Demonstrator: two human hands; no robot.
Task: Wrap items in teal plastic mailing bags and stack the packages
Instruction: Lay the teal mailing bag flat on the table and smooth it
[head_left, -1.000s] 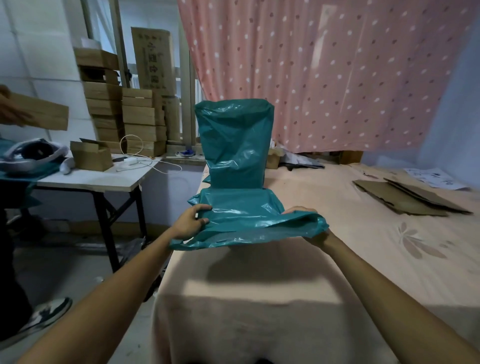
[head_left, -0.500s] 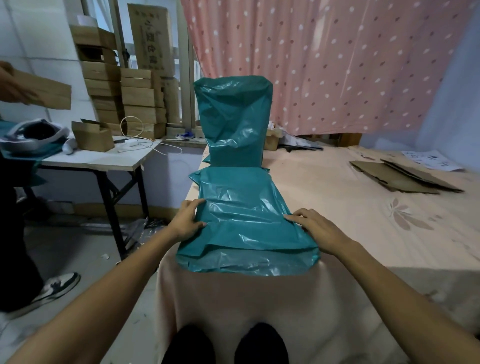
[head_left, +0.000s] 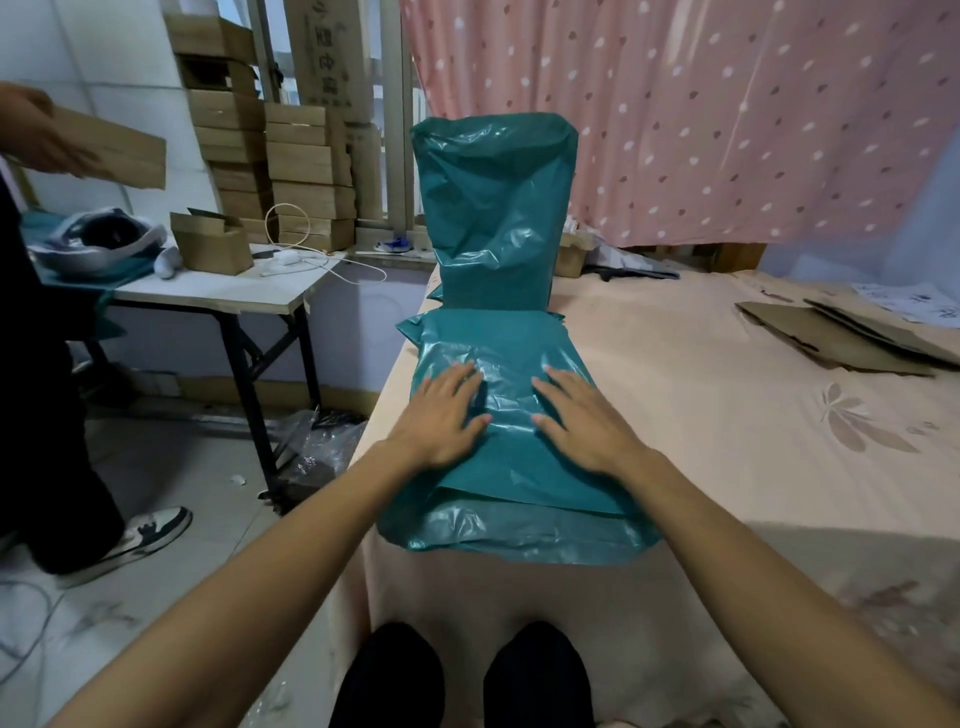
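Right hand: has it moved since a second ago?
Yes. The right hand went from the flat teal bag's right edge inward, and now presses flat on its top, nearer the line of the upright teal package behind.

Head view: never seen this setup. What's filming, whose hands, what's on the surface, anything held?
No robot here. One wide-angle camera worn on a person's head looks forward and down, so the arms are the wearer's own. The left hand and right hand lie flat, fingers straight, pressing a teal mailing bag on a peach-covered surface; nothing is gripped. Behind it stands a taller teal package. Flattened cardboard lies far right. At the left edge another person holds a cardboard piece.
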